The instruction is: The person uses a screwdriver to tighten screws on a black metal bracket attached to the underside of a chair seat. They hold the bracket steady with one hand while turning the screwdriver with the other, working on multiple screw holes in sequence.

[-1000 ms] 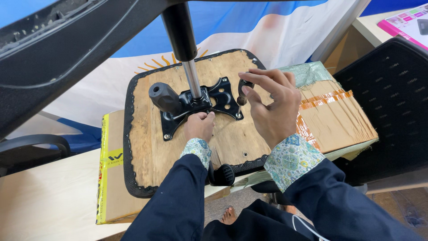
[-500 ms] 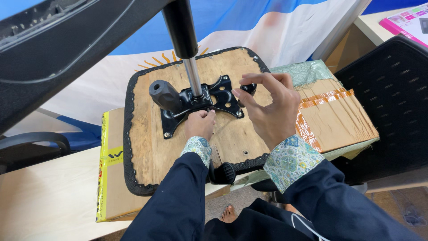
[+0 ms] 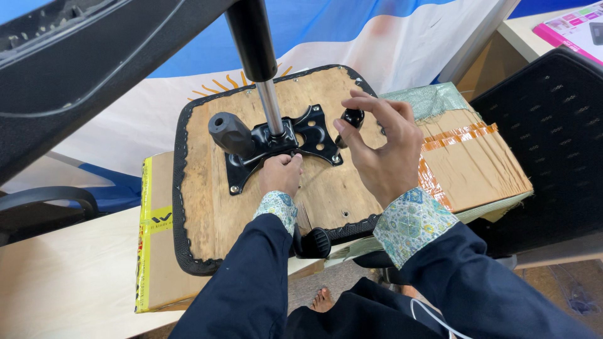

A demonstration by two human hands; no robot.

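My left hand (image 3: 281, 176) pinches the black mounting plate (image 3: 282, 141) on the upturned seat base (image 3: 207, 213); the gas cylinder (image 3: 264, 81) points toward 12 o'clock. My right hand (image 3: 380, 147), half-open, hovers empty at 3 o'clock.

Two hands (image 3: 281, 176) – one seat base (image 3: 207, 213), one metal plate (image 3: 314, 132), two cardboard boxes (image 3: 477, 163).

Bright, even light falls on everything I see, soft and mostly from above. My left hand (image 3: 281, 174) drops only a faint shadow on the wooden seat underside (image 3: 207, 207), toward 6 o'clock. The chrome rod (image 3: 271, 108) carries a thin white glint along its length. My right hand (image 3: 381, 147) looks sharp, the fingers (image 3: 349, 133) crisp. The black chair part (image 3: 94, 69) at 10 o'clock looms soft and stretched by the wide lens.
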